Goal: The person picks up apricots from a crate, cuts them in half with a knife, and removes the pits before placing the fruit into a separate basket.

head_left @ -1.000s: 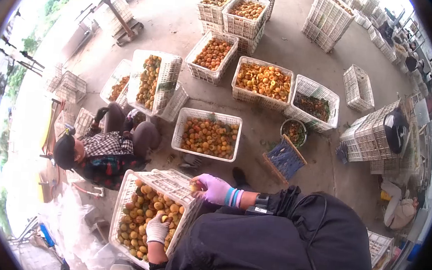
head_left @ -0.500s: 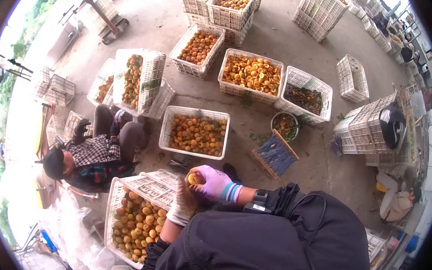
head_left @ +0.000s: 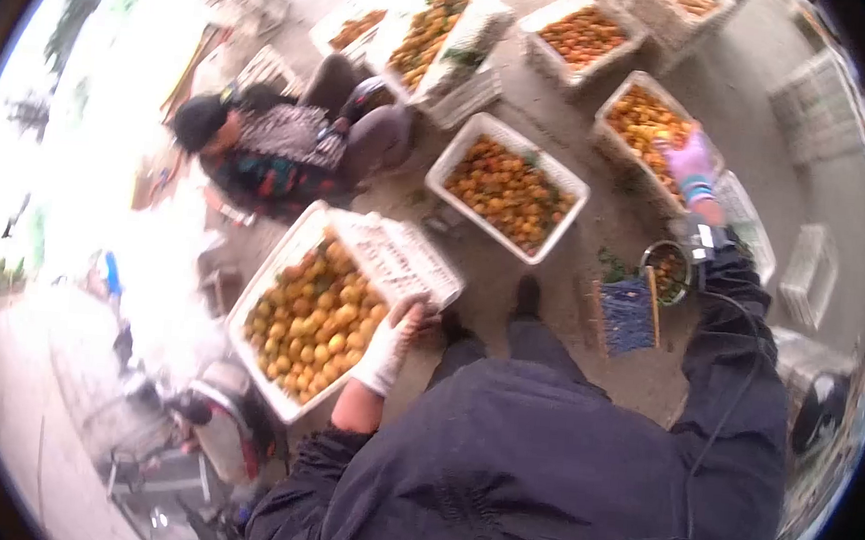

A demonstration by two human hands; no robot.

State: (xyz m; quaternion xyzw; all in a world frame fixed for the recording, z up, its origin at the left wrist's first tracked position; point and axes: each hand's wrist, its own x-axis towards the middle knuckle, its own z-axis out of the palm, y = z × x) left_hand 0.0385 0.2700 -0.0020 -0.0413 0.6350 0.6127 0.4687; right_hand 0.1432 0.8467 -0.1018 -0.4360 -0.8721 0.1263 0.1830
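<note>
My right hand (head_left: 688, 159), in a purple glove, is stretched out over a white crate (head_left: 608, 142) of cut orange fruit, apparently apricots (head_left: 644, 119). Its blurred fingers look apart, with orange fruit showing at them. My left hand (head_left: 399, 346), in a whitish glove with browned fingers, is beside the near crate (head_left: 273, 399) of whole apricots (head_left: 319, 317). Its fingers are curled together by a white slatted crate (head_left: 399, 253) that lies over part of the fruit. Whatever those fingers hold, if anything, is hidden.
Before my feet stands another crate of fruit (head_left: 508, 190). A blue woven stool (head_left: 628, 316) and a round basket (head_left: 668, 271) are at the right. A person in a checked top (head_left: 280, 149) sits at the left. More filled crates (head_left: 582, 38) stand farther back.
My hands, together around a fruit before, are now apart. The right has reached far out to the crate of cut fruit; the left stays by the near crate. The view has turned.
</note>
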